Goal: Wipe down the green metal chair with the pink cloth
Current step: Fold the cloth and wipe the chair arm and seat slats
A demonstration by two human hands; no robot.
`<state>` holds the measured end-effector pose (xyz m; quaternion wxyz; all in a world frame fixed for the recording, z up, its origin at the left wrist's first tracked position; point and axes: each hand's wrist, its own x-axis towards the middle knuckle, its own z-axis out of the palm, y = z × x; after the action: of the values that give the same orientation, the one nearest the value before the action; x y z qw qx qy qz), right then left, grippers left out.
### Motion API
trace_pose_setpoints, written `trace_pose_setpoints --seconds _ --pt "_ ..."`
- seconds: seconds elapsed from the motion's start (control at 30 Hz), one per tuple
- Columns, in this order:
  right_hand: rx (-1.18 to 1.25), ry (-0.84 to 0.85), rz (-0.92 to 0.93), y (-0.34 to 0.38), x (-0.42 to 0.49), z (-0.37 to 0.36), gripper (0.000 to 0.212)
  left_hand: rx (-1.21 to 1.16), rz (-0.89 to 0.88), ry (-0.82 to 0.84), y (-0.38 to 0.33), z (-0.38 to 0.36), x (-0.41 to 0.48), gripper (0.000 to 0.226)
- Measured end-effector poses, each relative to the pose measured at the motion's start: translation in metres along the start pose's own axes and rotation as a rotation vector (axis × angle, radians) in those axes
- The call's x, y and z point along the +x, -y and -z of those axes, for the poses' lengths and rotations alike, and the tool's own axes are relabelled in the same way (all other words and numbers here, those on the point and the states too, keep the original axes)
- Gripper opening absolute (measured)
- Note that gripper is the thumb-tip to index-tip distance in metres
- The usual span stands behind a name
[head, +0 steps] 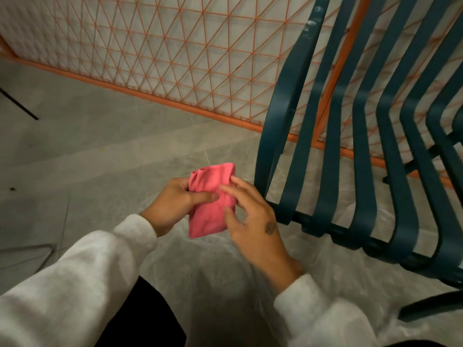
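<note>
The pink cloth (211, 200) is folded into a small rectangle and held in front of me, low centre. My left hand (172, 204) grips its left edge, thumb across the front. My right hand (250, 216) rests its spread fingers on the cloth's right side, slightly blurred. The green metal chair (363, 151) stands to the right, its curved dark teal slats running from the backrest down to the seat's front edge. White specks mark the top of the leftmost slat. Neither hand touches the chair; the cloth is a short way left of the seat's corner.
An orange wire-mesh fence (175, 58) with an orange base bar runs across behind the chair. The floor is grey stone tile, with thin translucent plastic sheeting (225, 271) under the chair and me. A thin black leg (20, 106) shows at the left.
</note>
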<state>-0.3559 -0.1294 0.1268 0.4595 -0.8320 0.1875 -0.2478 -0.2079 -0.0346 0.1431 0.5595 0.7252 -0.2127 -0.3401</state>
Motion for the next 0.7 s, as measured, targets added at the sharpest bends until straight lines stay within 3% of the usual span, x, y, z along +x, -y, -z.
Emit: trace_pose_setpoints --seconds 0.13,0.23,0.4,0.53,0.7 --pt "-0.121 -0.345 0.217 0.017 -0.010 0.042 0.024 0.031 -0.039 -0.032 -0.011 0.007 0.023 0.018" --pt "-0.213 -0.478 0.177 0.011 0.010 0.087 0.021 0.142 -0.116 -0.031 -0.027 0.001 0.043 0.015" --pt "-0.596 -0.237 0.040 -0.017 0.071 0.110 0.026 0.345 -0.292 0.096 -0.057 -0.035 0.076 0.006" --pt "-0.747 -0.014 -0.129 -0.033 0.108 0.116 0.045 0.521 -0.369 0.112 -0.059 -0.059 0.113 0.019" --pt "-0.805 0.150 -0.260 -0.051 0.115 0.135 0.056 0.456 -0.490 0.164 -0.043 -0.091 0.159 0.019"
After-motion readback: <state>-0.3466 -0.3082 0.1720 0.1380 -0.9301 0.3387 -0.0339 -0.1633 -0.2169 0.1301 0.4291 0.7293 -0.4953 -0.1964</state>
